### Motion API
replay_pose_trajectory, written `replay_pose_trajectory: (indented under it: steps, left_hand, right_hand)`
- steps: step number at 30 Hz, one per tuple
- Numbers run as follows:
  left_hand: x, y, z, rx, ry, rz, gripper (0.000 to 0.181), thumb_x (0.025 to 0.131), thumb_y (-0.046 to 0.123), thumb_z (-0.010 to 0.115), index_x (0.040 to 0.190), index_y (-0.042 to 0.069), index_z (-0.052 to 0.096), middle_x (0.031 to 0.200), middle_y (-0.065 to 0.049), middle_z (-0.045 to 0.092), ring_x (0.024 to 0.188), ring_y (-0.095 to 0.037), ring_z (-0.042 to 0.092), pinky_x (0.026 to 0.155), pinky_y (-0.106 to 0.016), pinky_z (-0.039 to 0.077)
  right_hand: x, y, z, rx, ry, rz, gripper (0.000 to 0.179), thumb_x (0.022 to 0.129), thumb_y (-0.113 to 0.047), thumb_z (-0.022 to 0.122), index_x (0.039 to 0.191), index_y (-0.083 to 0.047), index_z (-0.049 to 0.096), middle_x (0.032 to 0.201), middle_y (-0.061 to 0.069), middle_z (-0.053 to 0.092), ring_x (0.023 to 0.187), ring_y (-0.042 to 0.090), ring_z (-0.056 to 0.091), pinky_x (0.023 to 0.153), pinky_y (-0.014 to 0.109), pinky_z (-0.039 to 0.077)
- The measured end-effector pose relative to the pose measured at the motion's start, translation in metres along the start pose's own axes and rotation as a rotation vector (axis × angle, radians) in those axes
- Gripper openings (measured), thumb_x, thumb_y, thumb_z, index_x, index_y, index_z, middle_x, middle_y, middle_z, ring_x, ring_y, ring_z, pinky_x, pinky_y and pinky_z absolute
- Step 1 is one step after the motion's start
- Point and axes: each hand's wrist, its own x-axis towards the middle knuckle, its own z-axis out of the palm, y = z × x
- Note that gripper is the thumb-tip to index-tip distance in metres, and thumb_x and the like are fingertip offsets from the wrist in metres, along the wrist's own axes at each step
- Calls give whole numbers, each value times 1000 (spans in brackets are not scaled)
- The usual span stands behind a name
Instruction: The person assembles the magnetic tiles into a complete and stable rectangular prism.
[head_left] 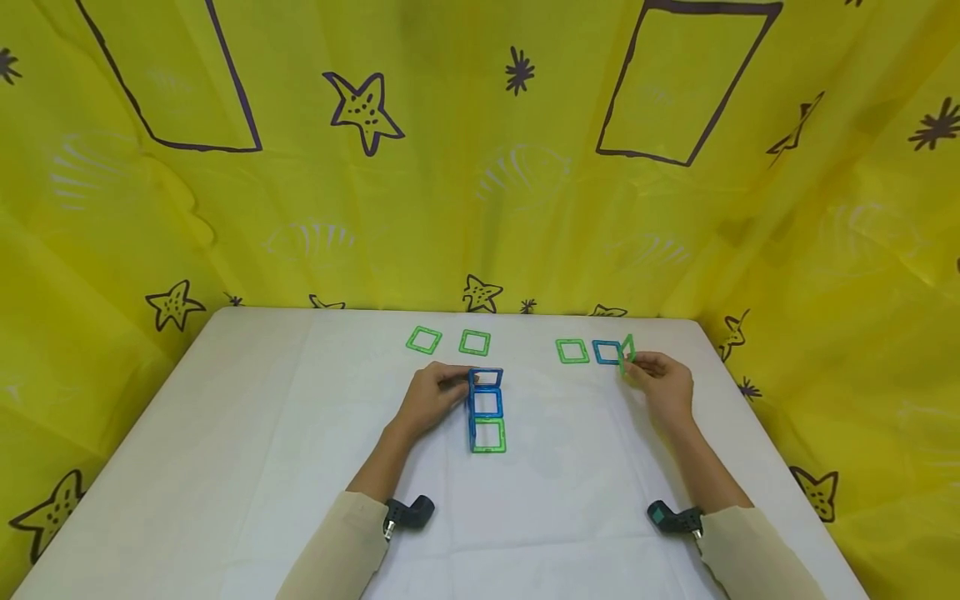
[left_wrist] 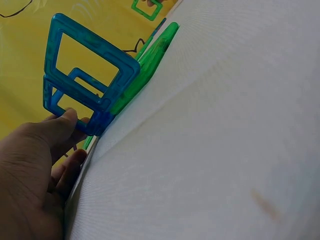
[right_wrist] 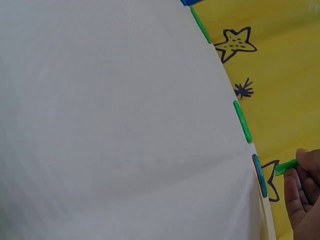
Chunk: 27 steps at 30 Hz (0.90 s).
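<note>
Several square magnetic tiles are joined mid-table. A blue tile (head_left: 501, 403) and a green tile (head_left: 489, 450) lie flat. Blue tiles stand upright along their left side, and another blue tile (left_wrist: 95, 49) stands at the far end. My left hand (head_left: 431, 398) holds the upright blue part at its far left, thumb against the frame in the left wrist view. At the far right, my right hand (head_left: 667, 387) pinches a green square tile (right_wrist: 286, 167), tilted up off the table. Near that tile lies a flat blue tile (head_left: 606, 341).
Loose green tiles lie near the table's far edge: one left of the blue one (head_left: 573, 361), and two more beyond my left hand (head_left: 474, 353). A yellow patterned curtain (head_left: 450, 208) hangs behind the white table (head_left: 225, 467) and at both sides.
</note>
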Motion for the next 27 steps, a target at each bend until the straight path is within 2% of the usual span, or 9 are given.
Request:
replay_pose_trajectory:
  steps: [6, 13, 27]
  left_hand:
    - [-1, 0, 0, 2, 1, 3, 28, 97, 8, 75, 125, 9, 77, 120, -3, 75, 121, -26, 65, 107, -43, 52]
    - [-1, 1, -1, -1, 6, -2, 28, 97, 6, 75, 125, 8, 77, 120, -5, 75, 120, -26, 66, 106, -43, 52]
    - [0, 1, 0, -3, 13, -19, 28, 97, 7, 75, 125, 8, 77, 120, -5, 74, 121, -27, 66, 105, -43, 53]
  right_hand:
    - [-11, -6, 10, 22, -36, -65, 26, 94, -4, 78, 112, 14, 71, 96, 7, 76, 80, -2, 66, 72, 12, 56]
    - [-23, -16, 22, 60, -90, -86, 26, 93, -2, 79, 110, 16, 70, 101, 21, 75, 80, -2, 67, 74, 13, 57]
    - [-40, -25, 42, 53, -170, -112, 22, 92, 1, 79, 108, 14, 72, 103, 22, 75, 82, 2, 68, 75, 15, 57]
